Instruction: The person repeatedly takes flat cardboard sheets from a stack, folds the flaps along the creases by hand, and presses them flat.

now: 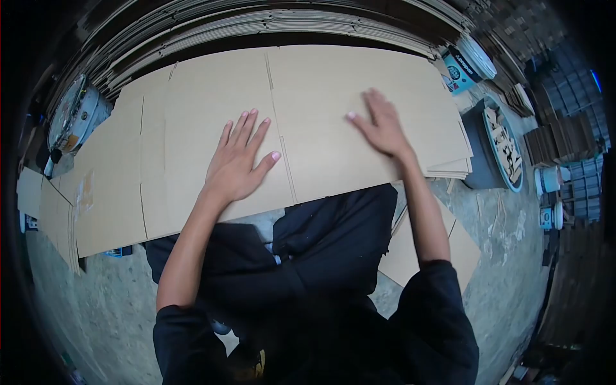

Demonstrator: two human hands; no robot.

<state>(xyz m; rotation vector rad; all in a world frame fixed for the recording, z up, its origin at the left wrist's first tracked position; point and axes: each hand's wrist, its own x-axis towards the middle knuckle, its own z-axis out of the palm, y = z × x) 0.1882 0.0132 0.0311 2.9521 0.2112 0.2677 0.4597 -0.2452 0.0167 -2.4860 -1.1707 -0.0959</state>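
Note:
A large flat cardboard sheet (333, 77) with slots and crease lines lies across in front of me, on top of other sheets whose edges show at the right. My left hand (237, 163) rests flat on it, left of the middle slot, fingers spread. Right of that slot, my right hand (382, 125) is over the sheet with thumb apart from the fingers. Its fingertips are slightly blurred, and I cannot tell whether the palm touches the cardboard. Neither hand holds anything.
Stacked flat cardboard (289, 22) runs along the back. At the right are a paint bucket (462, 70) and a dark tub (487, 147) with cardboard scraps. A round metal container (83, 115) stands at the left. Another cardboard piece (410, 247) lies on the concrete floor (500, 237).

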